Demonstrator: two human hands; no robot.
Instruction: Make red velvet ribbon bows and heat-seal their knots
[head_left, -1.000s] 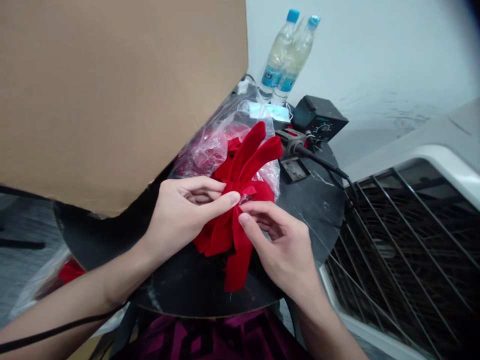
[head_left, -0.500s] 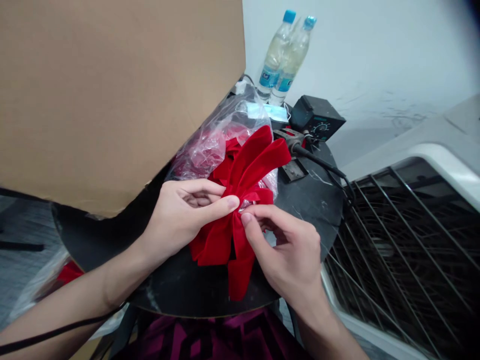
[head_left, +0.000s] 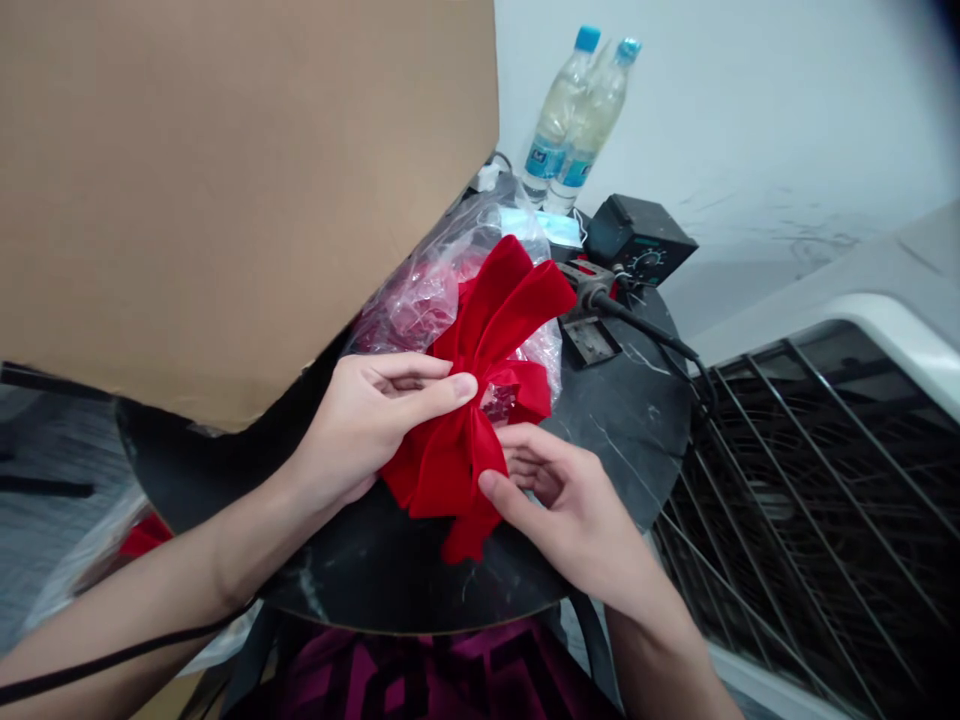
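A red velvet-like ribbon bow (head_left: 499, 310) with several loops and tails is held over a round black table (head_left: 360, 575). My left hand (head_left: 375, 415) pinches its gathered middle between thumb and fingers, from the left side. On the lower right, my right hand (head_left: 559, 490) has thumb and fingers closed around one hanging ribbon loop just below the middle. Behind the bow lies a clear plastic bag (head_left: 424, 300) with more red ribbon showing through. Part of the bow's left side is hidden by my left hand.
A large cardboard sheet (head_left: 240, 180) blocks the left. Two bottles (head_left: 551, 130), a blue face mask (head_left: 551, 227), a black dial box (head_left: 641, 240) and a soldering iron holder (head_left: 592, 285) stand at the back. A white-framed fan unit (head_left: 795, 480) fills the right.
My right hand has moved from near the bow's middle down onto a lower loop. That loop is lifted and bent, and the bow has tilted slightly. My left hand keeps its pinch.
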